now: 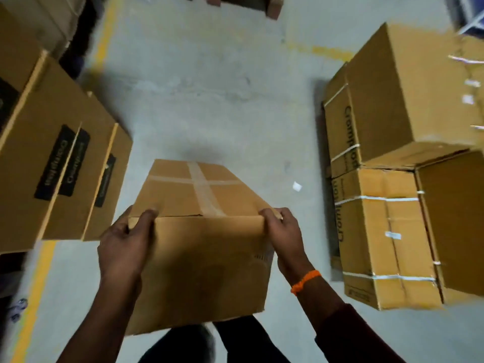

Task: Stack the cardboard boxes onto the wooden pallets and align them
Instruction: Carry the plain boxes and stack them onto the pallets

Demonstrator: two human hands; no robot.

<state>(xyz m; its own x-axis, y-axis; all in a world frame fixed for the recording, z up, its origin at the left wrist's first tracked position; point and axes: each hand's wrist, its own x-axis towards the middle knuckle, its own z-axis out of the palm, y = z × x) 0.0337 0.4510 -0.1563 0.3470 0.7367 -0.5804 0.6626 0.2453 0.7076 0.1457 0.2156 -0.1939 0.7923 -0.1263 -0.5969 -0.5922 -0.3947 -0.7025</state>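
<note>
Holding a big brown cardboard box (199,244) up in front of the body, the person has one hand at each near top corner. The left hand (123,247) is curled over the near top edge at the left corner, with its fingers bent onto the lid. The right hand (282,231) grips the same edge at the right corner in the same way. The two hands are well apart, with the whole width of the box between them. Clear shiny tape makes a cross on the lid, and a thin dark gap shows along the near edge of the lid. The box is up off the grey concrete floor (209,100), in the open space between two groups of boxes. On the left stand tall cardboard boxes with black labels (65,210), packed side by side. On the right sit cardboard boxes tied with white straps (379,231), and one large plain box (408,95) rests on top of the far ones. A small white scrap of paper (296,186) lies on the floor between the held box and the right group. A painted yellow line (106,35) runs along the floor on the left. At the very top edge a bit of a wooden pallet (248,3) shows, blurry and cut off. An orange thread band (305,282) is tied round the right wrist, and a dark red sleeve (348,334) covers that arm lower down. Dark trousers (243,341) show under the box.
</note>
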